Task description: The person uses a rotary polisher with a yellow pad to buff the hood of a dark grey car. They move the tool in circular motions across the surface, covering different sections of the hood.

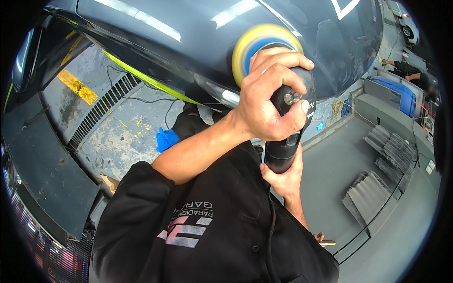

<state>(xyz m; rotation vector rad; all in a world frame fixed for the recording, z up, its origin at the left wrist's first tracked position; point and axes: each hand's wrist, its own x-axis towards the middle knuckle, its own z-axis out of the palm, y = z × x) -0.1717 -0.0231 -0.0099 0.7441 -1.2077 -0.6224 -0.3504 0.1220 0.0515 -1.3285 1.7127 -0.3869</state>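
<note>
Before me is a dark grey car body (188, 42) with light reflections on its glossy paint. A black power polisher (278, 158) lies with its round yellow and blue pad (239, 53) against the panel; the pad's rim is blurred. My left hand (269, 96) wraps over the polisher's head, fingers curled around its top. Lower down, my right hand (287, 181) grips the rear of the black body, its fingers partly hidden behind it. A black cord (270, 236) runs from the tool down along my dark shirt.
Thin black cables (151, 99) lie on the worn floor by a drain grate (104, 108). A blue cloth (166, 139) hangs at my side. Grey floor mats (370, 195) lie to the right, a dark bench (45, 165) stands left. Another person (408, 70) is at far right.
</note>
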